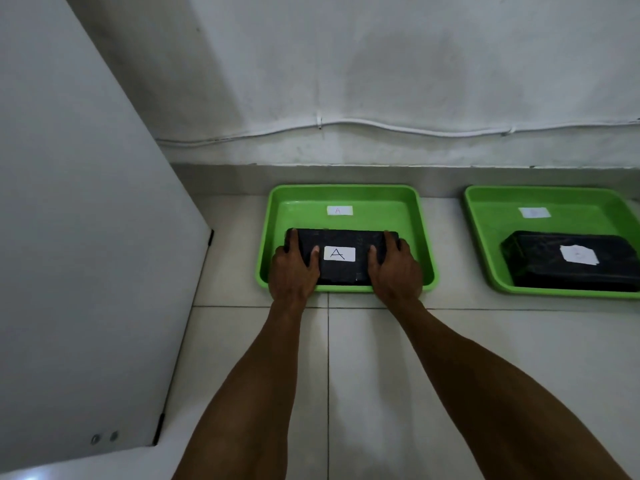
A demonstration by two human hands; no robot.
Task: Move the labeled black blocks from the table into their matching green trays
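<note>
A black block with a white "A" label (pixel 341 242) lies inside the left green tray (pixel 346 195), which carries its own small "A" tag (pixel 339 211) on its floor. My left hand (pixel 294 268) grips the block's left end and my right hand (pixel 394 268) grips its right end, fingers wrapped over the top edges. A second black block (pixel 540 261) with a blurred white label rests in the right green tray (pixel 485 209), whose tag is unreadable.
The trays sit on a pale tiled floor (pixel 363 375) against a white wall with a cable (pixel 381 128) running along it. A white panel (pixel 86 271) leans at the left.
</note>
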